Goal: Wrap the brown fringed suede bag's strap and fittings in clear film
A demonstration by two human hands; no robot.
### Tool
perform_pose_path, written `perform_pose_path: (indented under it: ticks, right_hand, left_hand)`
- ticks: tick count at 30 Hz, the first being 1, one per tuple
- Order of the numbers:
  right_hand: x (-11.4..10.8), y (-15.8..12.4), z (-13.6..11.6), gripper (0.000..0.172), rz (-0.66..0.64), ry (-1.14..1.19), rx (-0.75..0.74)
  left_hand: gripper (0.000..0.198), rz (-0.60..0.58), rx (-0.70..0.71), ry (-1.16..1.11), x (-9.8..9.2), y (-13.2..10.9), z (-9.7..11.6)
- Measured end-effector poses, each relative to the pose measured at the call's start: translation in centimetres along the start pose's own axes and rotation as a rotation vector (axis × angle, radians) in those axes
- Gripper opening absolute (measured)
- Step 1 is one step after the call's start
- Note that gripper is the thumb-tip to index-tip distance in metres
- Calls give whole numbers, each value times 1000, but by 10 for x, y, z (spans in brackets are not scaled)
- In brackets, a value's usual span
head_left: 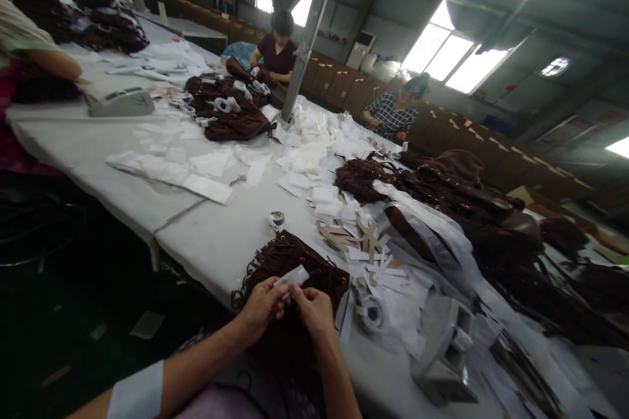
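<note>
A dark brown fringed bag (324,268) with small metal eyelets lies at the table's near edge, partly over my lap. Above it, my left hand (265,304) pinches a small white strip (293,278), which looks like paper or plastic wrap. My right hand (313,309) is closed on the near end of the same strip, its fingertips close to those of the left. Exactly what the wrap encloses is too small to make out. Just beyond the bag lies a small wrapped roll (276,217).
Paper and card strips (371,245) are scattered right of the bag, beside a grey tape dispenser (442,347). More brown bags (442,196) are heaped along the right. A metal post (314,26) rises from the table (196,236). Other people work around it; another dispenser (122,103) stands far left.
</note>
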State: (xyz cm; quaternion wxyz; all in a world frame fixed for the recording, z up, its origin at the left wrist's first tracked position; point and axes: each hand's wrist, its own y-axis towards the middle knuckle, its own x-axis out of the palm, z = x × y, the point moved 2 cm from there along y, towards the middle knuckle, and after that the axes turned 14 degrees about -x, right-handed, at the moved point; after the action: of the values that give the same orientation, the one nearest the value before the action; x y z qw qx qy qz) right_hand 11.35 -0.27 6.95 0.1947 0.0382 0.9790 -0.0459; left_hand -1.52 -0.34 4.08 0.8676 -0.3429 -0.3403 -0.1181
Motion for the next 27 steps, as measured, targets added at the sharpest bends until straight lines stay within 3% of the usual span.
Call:
perform_pose_path:
  ticks: [5, 12, 14, 17, 21, 24, 27]
  right_hand:
    - [2, -4, 4, 40, -37, 214, -102]
    - [4, -8, 5, 31, -5, 222, -213]
    - [3, -10, 5, 34, 21, 193, -200]
    - [-2, -15, 5, 53, 152, 227, -112]
    - [2, -17, -4, 78, 228, 308, -58]
    - [13, -15, -13, 90, 256, 508, -27]
    - [25, -12, -17, 94, 317, 739, 5]
  left_hand:
    - [6, -118, -329, -452, 16, -8, 7]
    - [15, -150, -464, -512, 16, -10, 19]
    - [12, -128, -443, -490, 14, -10, 19]
    - [6, -76, -344, -402, 13, -12, 15]
    - [27, 28, 2, 97, 18, -15, 8]
    - [36, 77, 164, 372, 20, -16, 4]
    - [40, 61, 186, 450, 18, -15, 2]
